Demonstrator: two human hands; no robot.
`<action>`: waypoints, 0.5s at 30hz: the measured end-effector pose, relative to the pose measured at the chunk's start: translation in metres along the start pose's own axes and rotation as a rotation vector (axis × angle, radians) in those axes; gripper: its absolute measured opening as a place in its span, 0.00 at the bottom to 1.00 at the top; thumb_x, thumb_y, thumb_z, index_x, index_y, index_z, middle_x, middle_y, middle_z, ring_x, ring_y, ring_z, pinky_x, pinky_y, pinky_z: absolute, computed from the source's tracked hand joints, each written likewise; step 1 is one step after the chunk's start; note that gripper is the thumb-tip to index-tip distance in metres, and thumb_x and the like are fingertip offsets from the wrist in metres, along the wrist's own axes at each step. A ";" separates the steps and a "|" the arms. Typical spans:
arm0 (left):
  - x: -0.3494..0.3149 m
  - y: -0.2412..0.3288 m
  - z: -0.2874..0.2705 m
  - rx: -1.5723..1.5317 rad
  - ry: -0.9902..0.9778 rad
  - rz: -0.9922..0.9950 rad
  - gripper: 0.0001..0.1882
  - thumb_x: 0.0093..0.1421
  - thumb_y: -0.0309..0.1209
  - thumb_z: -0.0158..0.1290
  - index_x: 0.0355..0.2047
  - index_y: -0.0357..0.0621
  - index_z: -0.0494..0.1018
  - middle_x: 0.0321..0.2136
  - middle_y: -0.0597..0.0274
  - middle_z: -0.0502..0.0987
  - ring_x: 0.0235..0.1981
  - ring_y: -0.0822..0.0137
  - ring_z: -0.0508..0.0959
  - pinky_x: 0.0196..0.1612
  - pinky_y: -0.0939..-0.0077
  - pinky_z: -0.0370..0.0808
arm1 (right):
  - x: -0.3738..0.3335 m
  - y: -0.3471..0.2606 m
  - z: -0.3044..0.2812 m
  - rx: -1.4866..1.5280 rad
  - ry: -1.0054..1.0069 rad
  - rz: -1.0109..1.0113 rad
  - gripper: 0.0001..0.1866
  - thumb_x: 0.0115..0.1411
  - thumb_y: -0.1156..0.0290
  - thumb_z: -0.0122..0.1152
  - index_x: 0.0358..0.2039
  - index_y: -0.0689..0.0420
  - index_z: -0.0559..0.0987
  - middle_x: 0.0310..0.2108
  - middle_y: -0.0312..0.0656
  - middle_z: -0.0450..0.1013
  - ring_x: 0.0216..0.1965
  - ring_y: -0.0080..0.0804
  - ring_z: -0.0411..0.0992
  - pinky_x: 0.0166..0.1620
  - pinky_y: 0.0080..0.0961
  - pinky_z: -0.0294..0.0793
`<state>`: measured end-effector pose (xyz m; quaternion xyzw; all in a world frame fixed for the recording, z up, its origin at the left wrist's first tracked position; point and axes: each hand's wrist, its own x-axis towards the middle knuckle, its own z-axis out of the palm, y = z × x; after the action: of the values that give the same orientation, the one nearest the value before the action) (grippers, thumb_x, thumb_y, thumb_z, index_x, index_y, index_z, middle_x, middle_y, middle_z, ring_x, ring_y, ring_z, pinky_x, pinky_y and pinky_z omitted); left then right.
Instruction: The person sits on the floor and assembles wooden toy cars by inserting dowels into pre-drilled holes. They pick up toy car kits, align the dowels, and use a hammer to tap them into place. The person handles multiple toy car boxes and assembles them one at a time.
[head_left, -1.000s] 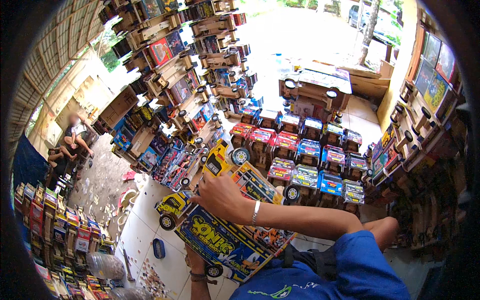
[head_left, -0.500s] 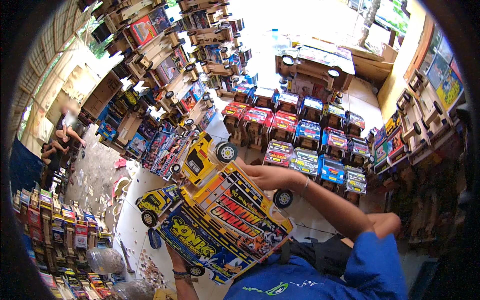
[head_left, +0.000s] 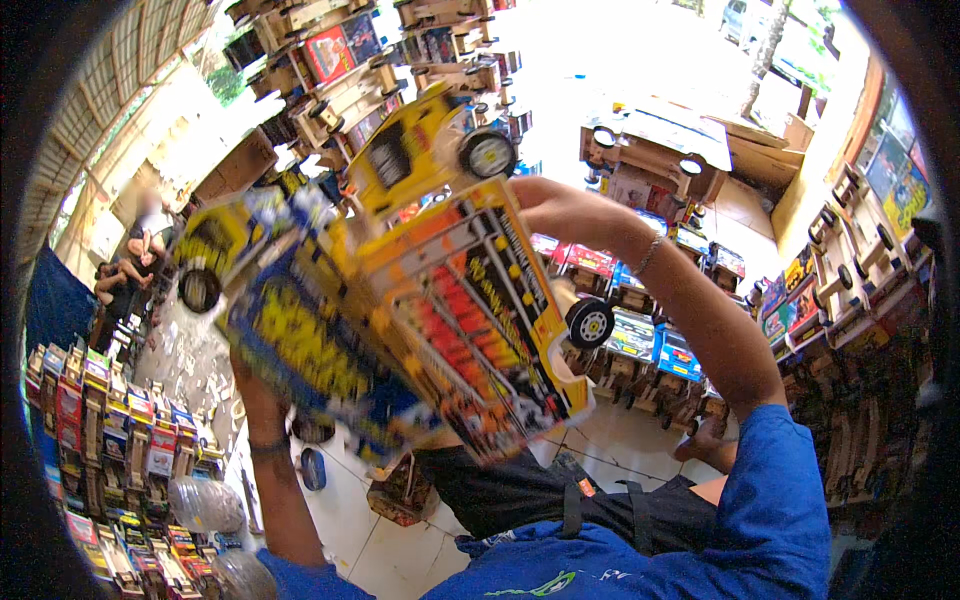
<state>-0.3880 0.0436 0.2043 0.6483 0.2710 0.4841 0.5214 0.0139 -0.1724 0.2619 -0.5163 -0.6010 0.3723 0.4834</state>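
Two wooden toy trucks are lifted in front of me, side by side and tilted. My right hand (head_left: 548,207) grips the yellow and orange toy truck (head_left: 465,320) from its far side, by the wheels; its fingers are partly hidden behind the body. On my left is a blue and yellow toy truck (head_left: 310,335), smeared by motion. My left hand is mostly hidden behind that truck, with the wrist (head_left: 265,440) showing below it. The two trucks touch or overlap; I cannot tell which.
Stacked toy trucks (head_left: 340,110) rise at the far left, with more rows (head_left: 630,335) on the tiled floor ahead. A larger wooden truck (head_left: 650,150) stands behind them. Trucks line the right wall (head_left: 840,250) and lower left (head_left: 110,430). A person (head_left: 145,240) sits at left.
Both hands have raised the two toy trucks up and to the left, closer to me. My left forearm now shows more, and the floor and my legs are uncovered below.
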 end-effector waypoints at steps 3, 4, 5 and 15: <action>0.063 -0.018 0.036 0.334 -0.136 0.285 0.20 0.67 0.29 0.51 0.58 0.36 0.66 0.52 0.56 0.74 0.51 0.64 0.74 0.54 0.70 0.72 | -0.011 0.018 -0.010 -0.157 0.245 0.044 0.26 0.62 0.57 0.65 0.53 0.63 0.75 0.47 0.42 0.78 0.45 0.26 0.74 0.51 0.28 0.74; 0.075 -0.027 0.050 0.476 -0.082 0.373 0.19 0.65 0.25 0.52 0.56 0.35 0.68 0.51 0.56 0.74 0.51 0.63 0.74 0.54 0.70 0.72 | -0.016 0.029 -0.006 -0.106 0.328 0.021 0.25 0.62 0.58 0.66 0.53 0.63 0.76 0.47 0.42 0.78 0.45 0.27 0.74 0.51 0.28 0.74; 0.085 -0.037 0.066 0.426 -0.112 0.394 0.18 0.64 0.24 0.52 0.54 0.36 0.69 0.49 0.55 0.75 0.49 0.63 0.75 0.53 0.70 0.72 | -0.012 0.043 0.001 -0.225 0.464 0.063 0.27 0.58 0.59 0.70 0.53 0.62 0.75 0.46 0.43 0.78 0.47 0.27 0.75 0.51 0.27 0.74; 0.105 -0.195 0.179 0.555 -0.002 0.334 0.24 0.53 0.33 0.66 0.47 0.34 0.73 0.47 0.42 0.75 0.50 0.42 0.71 0.56 0.54 0.66 | 0.000 0.217 0.107 -0.460 1.093 0.254 0.24 0.48 0.61 0.77 0.40 0.63 0.78 0.29 0.49 0.81 0.31 0.41 0.82 0.35 0.37 0.79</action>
<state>-0.1543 0.1197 0.0602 0.8016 0.2821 0.4701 0.2385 -0.0328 -0.1255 0.0294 -0.7916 -0.2645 -0.0317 0.5499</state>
